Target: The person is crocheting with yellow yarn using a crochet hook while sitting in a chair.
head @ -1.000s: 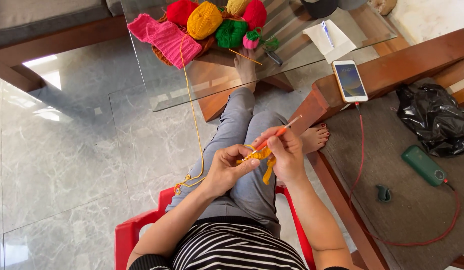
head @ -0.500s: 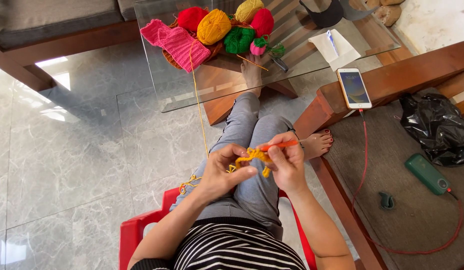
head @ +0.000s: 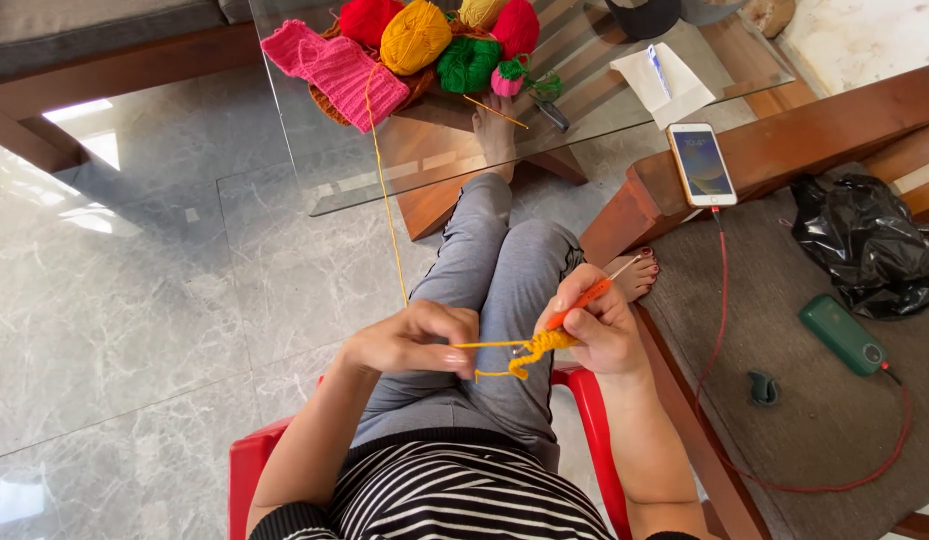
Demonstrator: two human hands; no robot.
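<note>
Five yarn balls, one phone

The person wears a black-and-white striped top, grey trousers, bare feet, red-painted toenails.

We see a small yellow crochet piece hanging from an orange-handled hook, its yarn strand taut.

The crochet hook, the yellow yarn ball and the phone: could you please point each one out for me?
crochet hook [head: 580, 298], head view, on its orange handle above the right hand's fingers.
yellow yarn ball [head: 415, 37], head view, on the middle of the ball.
phone [head: 700, 163], head view, on the middle of its screen.
</note>
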